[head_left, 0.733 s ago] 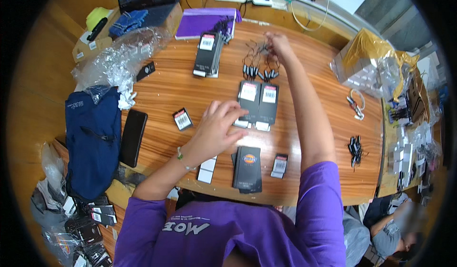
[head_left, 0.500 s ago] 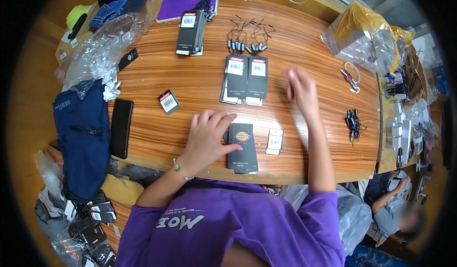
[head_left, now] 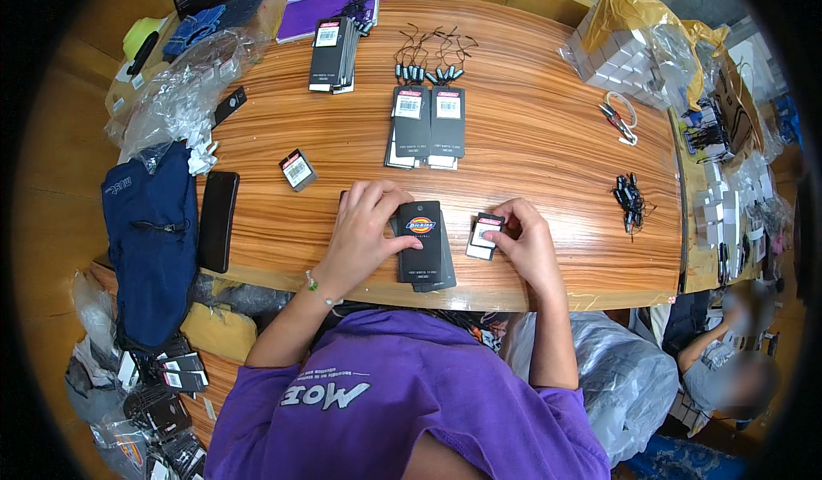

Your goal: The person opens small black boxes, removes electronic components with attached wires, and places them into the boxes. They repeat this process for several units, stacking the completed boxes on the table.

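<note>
My left hand (head_left: 368,232) is closed on a small stack of black hang tags (head_left: 420,257) near the table's front edge, its thumb on the top tag and its fingers along the left side. The stack is slightly fanned. To its right, my right hand (head_left: 524,244) pinches a small red-topped barcode tag (head_left: 489,222) between thumb and fingers. A white barcode card (head_left: 479,250) shows just beneath it. Ahead lie two piles of larger black tags, a left pile (head_left: 411,125) and a right pile (head_left: 448,125), with black strings (head_left: 428,47) fanned out beyond them.
A taller tag stack (head_left: 332,56) stands at the far left, near a purple folder (head_left: 330,9). A small tag pile (head_left: 298,170), a phone (head_left: 219,221) and a navy bag (head_left: 147,240) are leftward. Rightward lie bundled strings (head_left: 629,202), snips (head_left: 618,122) and bagged white boxes (head_left: 621,56).
My right hand has come down toward me from beside the far tag piles, and now grips a small red-topped tag over the white card. My left hand stays at the black stack.
</note>
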### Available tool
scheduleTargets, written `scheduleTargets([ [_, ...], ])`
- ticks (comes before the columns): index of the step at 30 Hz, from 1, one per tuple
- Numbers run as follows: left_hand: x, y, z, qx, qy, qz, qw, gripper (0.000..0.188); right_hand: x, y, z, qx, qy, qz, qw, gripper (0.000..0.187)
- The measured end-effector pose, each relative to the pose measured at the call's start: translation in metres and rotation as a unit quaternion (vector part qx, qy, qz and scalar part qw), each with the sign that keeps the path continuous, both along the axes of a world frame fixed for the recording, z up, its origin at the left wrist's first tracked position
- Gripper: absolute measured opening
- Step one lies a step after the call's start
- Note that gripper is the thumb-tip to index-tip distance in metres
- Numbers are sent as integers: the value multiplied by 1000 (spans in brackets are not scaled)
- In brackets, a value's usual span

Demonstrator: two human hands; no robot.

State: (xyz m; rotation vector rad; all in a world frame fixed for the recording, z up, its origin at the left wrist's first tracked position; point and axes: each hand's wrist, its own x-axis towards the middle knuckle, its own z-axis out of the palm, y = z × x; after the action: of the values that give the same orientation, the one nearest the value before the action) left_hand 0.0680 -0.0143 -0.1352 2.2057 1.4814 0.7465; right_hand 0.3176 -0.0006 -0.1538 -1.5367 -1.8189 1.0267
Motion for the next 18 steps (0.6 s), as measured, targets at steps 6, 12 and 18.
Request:
scheduleTargets([
  [6,-2,-5,-15,-293,-421,27,858,32,0,0,-4,89,36,-40,995,17],
  [12,-1,-7,-5,-349,-490,20,798,27,5,-9,12,-104,273,-30,956,11],
  [18,24,-15,-7,-349,-462,23,815,26,-39,-21,24,35,178,0,983,26],
])
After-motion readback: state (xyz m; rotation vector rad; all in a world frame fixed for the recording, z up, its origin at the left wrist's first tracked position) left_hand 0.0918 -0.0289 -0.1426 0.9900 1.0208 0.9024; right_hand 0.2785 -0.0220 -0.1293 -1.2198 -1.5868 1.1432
